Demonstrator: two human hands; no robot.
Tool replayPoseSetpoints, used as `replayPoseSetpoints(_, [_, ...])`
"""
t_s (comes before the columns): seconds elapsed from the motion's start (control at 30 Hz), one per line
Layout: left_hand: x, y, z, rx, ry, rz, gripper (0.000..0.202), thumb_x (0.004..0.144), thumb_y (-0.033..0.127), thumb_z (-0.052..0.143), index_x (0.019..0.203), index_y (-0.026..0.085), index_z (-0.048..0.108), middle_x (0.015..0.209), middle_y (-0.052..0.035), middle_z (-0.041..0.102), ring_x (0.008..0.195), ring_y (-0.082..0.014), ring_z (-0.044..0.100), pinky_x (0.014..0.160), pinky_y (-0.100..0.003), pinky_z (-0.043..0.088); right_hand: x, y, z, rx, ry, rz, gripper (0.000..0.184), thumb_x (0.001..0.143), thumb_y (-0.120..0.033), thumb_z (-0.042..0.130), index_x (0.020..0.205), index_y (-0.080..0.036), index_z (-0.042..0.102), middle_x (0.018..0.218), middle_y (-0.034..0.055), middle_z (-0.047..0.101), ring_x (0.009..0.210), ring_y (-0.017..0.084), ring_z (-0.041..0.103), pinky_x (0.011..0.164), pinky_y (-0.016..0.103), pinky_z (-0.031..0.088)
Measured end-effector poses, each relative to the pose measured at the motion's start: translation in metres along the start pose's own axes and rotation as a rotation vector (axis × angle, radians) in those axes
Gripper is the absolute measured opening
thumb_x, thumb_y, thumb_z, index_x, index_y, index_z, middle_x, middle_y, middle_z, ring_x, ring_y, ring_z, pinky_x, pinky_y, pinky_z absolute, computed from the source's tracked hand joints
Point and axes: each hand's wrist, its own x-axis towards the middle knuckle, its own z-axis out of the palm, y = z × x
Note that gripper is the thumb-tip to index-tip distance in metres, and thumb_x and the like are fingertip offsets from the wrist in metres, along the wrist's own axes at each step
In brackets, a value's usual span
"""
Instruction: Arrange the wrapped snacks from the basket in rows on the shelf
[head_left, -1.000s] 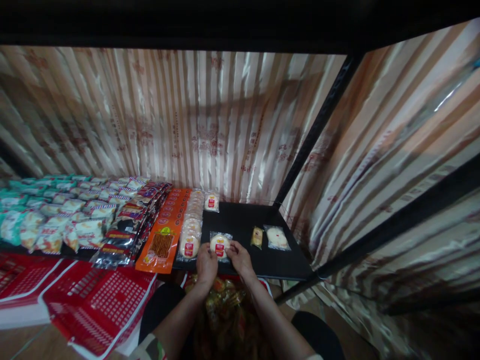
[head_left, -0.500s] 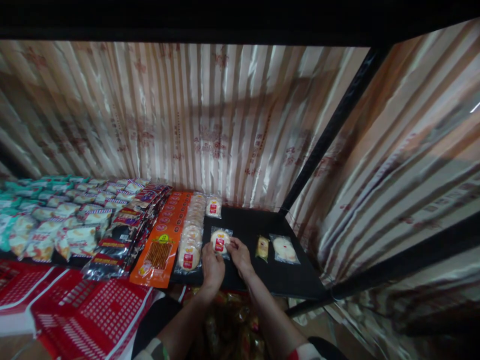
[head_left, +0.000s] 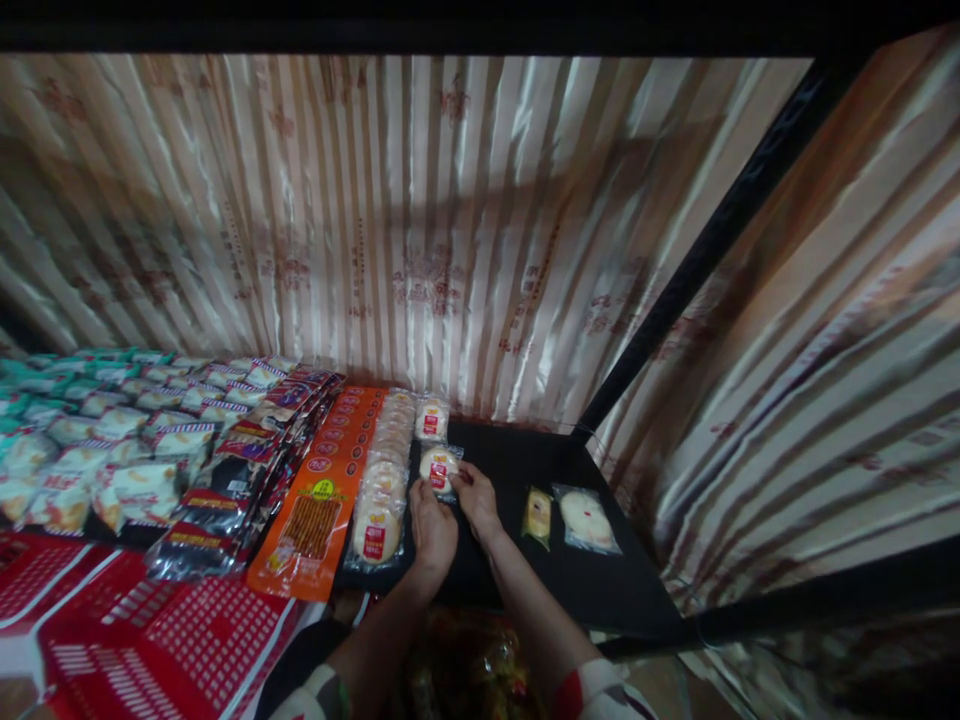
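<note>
Between my two hands is a round white rice cracker packet [head_left: 437,468] in clear wrap with a red label, low over the black shelf [head_left: 495,450]. My left hand [head_left: 433,530] has its fingertips at the packet's lower left edge. My right hand [head_left: 477,498] pinches its right edge. Just behind it lies a similar cracker packet [head_left: 431,419]. To the left runs an overlapping row of the same cracker packets [head_left: 377,535].
Left of the crackers lie an orange pretzel-stick bag [head_left: 311,525], dark snack bags [head_left: 214,515] and rows of white snack bags [head_left: 135,490]. To the right are a small yellow packet [head_left: 537,516] and a white round-cake packet [head_left: 587,520]. A red basket [head_left: 202,640] stands below left; a black post [head_left: 697,250] rises right.
The held cracker packet has moved away from me, closer to the similar packet behind it. Both hands moved along with it. The view has shifted slightly.
</note>
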Motion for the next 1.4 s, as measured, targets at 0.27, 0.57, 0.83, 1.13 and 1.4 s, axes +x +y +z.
replayPoseSetpoints(0.27, [0.026, 0.003, 0.008, -0.040, -0.015, -0.021, 0.046, 0.073, 0.004, 0.037, 0.119, 0.004, 0.045, 0.127, -0.0187, 0.044, 0.121, -0.0228, 0.040, 0.102, -0.032, 0.031, 0.025, 0.001, 0.013, -0.053, 0.005, -0.050, 0.030, 0.060, -0.033, 0.056, 0.088, -0.023, 0.065, 0.075, -0.0008, 0.065, 0.069, 0.016, 0.058, 0.069, 0.029, 0.046])
replayPoseSetpoints(0.57, [0.050, 0.008, 0.014, -0.124, -0.036, -0.048, 0.045, 0.078, 0.010, 0.035, 0.123, 0.005, 0.041, 0.132, -0.0179, 0.041, 0.124, -0.0206, 0.037, 0.105, -0.033, 0.028, 0.042, -0.011, 0.022, -0.191, 0.054, -0.047, 0.030, 0.064, -0.031, 0.056, 0.091, -0.025, 0.067, 0.086, 0.0004, 0.066, 0.079, 0.017, 0.060, 0.077, 0.029, 0.045])
replayPoseSetpoints(0.83, [0.066, 0.007, 0.023, -0.188, 0.013, -0.028, 0.042, 0.079, 0.010, 0.034, 0.118, 0.002, 0.047, 0.129, -0.0212, 0.044, 0.122, -0.0236, 0.040, 0.104, -0.037, 0.031, 0.055, -0.013, 0.033, -0.288, 0.107, -0.065, 0.032, 0.068, -0.027, 0.053, 0.096, -0.019, 0.067, 0.091, 0.0036, 0.065, 0.079, 0.015, 0.061, 0.075, 0.025, 0.046])
replayPoseSetpoints(1.13, [0.078, 0.008, 0.027, -0.153, -0.014, -0.039, 0.041, 0.081, 0.012, 0.033, 0.118, 0.001, 0.046, 0.129, -0.0201, 0.044, 0.124, -0.0221, 0.038, 0.105, -0.033, 0.029, 0.064, -0.016, 0.036, -0.350, 0.125, -0.086, 0.031, 0.069, -0.028, 0.053, 0.096, -0.020, 0.067, 0.087, 0.0034, 0.065, 0.078, 0.015, 0.060, 0.075, 0.024, 0.046])
replayPoseSetpoints(1.4, [0.083, 0.002, 0.037, -0.135, 0.036, 0.011, 0.041, 0.080, 0.012, 0.034, 0.116, 0.001, 0.048, 0.126, -0.0209, 0.047, 0.123, -0.0235, 0.039, 0.105, -0.037, 0.030, 0.072, -0.014, 0.037, -0.449, 0.101, -0.091, 0.028, 0.071, -0.030, 0.052, 0.094, -0.024, 0.066, 0.089, 0.0028, 0.065, 0.081, 0.016, 0.060, 0.073, 0.025, 0.044])
